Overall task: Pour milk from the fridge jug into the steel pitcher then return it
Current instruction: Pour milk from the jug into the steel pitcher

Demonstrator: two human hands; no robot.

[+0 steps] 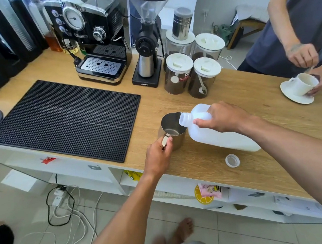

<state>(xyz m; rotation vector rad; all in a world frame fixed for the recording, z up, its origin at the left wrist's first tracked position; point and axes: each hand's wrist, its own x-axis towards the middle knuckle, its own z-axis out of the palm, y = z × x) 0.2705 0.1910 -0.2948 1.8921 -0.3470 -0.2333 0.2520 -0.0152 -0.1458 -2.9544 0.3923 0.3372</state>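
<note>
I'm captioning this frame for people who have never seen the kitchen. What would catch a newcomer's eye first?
First, the white milk jug, tipped on its side in the right hand, its open neck at the rim of the steel pitcher, whose handle the left hand holds, near the wooden counter's front edge. Next, the big black ribbed mat to the left, and the espresso machine and grinder behind it.
</note>
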